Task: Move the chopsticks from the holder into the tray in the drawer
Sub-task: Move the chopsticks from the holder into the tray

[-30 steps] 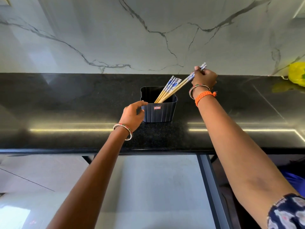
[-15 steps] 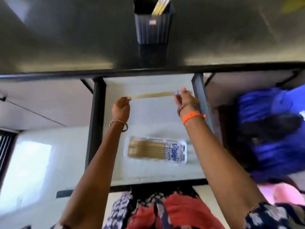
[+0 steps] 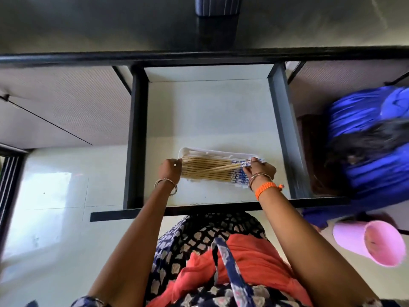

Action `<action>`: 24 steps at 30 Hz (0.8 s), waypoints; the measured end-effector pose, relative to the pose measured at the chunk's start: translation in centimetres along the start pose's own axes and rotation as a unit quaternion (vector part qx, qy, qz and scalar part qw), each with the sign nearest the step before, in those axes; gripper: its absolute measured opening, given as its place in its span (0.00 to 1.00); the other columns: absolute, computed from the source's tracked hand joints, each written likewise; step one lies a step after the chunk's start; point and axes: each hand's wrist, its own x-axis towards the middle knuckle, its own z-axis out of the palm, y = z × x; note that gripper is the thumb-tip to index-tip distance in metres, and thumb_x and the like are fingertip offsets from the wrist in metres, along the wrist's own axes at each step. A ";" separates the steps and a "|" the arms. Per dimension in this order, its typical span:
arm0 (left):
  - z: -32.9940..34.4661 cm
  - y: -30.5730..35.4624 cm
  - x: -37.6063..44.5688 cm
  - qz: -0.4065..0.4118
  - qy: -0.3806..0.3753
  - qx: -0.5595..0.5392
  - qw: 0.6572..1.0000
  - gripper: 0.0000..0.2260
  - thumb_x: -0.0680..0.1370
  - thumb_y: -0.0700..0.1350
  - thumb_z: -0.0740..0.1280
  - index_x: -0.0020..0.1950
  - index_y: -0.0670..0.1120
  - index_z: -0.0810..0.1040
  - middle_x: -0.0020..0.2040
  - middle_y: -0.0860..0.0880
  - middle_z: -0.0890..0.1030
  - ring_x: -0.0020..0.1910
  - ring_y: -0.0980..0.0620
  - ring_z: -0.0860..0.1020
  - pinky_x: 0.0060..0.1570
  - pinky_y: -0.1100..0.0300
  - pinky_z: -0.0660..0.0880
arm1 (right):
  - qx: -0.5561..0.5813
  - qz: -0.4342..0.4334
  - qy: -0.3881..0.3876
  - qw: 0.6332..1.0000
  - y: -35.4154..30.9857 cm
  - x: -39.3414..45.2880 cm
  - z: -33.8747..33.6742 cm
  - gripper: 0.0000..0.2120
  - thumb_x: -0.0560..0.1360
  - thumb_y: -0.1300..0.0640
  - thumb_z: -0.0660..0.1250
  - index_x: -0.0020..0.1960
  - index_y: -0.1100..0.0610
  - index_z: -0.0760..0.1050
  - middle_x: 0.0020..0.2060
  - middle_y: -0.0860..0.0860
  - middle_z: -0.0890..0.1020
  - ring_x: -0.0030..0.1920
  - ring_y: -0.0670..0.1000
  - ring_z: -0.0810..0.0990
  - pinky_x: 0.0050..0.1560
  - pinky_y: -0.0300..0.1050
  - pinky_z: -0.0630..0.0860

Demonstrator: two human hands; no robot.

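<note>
A white tray (image 3: 200, 151) lies in the open drawer (image 3: 208, 111), filled with several wooden chopsticks with blue-patterned ends. My right hand (image 3: 260, 170) pinches the patterned ends of a pair of chopsticks (image 3: 218, 169) that lies slanted across the others in the tray. My left hand (image 3: 169, 170) rests at the tray's left end, fingertips touching the chopstick tips. The dark holder (image 3: 217, 6) stands on the black counter at the top edge; its contents are out of view.
The drawer has dark side rails (image 3: 287, 134) and a dark front edge (image 3: 221, 209). A person in blue clothes (image 3: 371, 138) crouches at the right beside a pink cup (image 3: 371, 242). The pale floor (image 3: 55, 196) lies to the left.
My hands have carried a pair of chopsticks from the holder down into the drawer and lowered it onto the tray. My view has tilted downward.
</note>
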 end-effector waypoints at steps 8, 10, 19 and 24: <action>-0.1 0.1 0.3 -0.014 0.049 -0.032 0.998 0.14 0.77 0.40 0.58 0.45 0.31 0.78 0.44 0.29 0.81 0.40 0.36 0.79 0.44 0.44 0.77 | -0.056 -0.032 -0.071 0.995 -1.6 -1.2 3.7 0.03 0.74 0.68 0.67 0.46 0.69 0.74 0.46 0.63 0.78 0.36 0.57 0.79 0.37 0.48 0.82; 0.0 -0.3 0.7 -0.033 0.053 -0.051 0.997 0.13 0.77 0.40 0.58 0.47 0.32 0.78 0.46 0.29 0.80 0.40 0.36 0.79 0.46 0.40 0.79 | -0.086 -0.036 -0.077 0.993 -1.6 -0.8 4.2 0.12 0.74 0.69 0.67 0.56 0.72 0.74 0.51 0.65 0.79 0.39 0.59 0.80 0.36 0.48 0.81; -0.2 0.7 -0.3 -0.020 0.062 -0.008 0.998 0.14 0.78 0.41 0.57 0.50 0.33 0.78 0.47 0.31 0.81 0.45 0.33 0.80 0.47 0.42 0.79 | -0.222 0.003 -0.179 0.959 -3.3 0.8 3.8 0.12 0.73 0.78 0.62 0.55 0.72 0.73 0.48 0.63 0.79 0.43 0.56 0.80 0.44 0.45 0.82; -0.4 0.5 -0.4 0.001 0.065 0.035 0.997 0.14 0.77 0.41 0.56 0.50 0.34 0.78 0.46 0.32 0.82 0.44 0.34 0.80 0.48 0.44 0.79 | -0.374 -0.036 -0.210 0.903 -3.8 1.7 4.0 0.11 0.74 0.77 0.61 0.35 0.66 0.70 0.36 0.60 0.75 0.35 0.55 0.75 0.44 0.42 0.83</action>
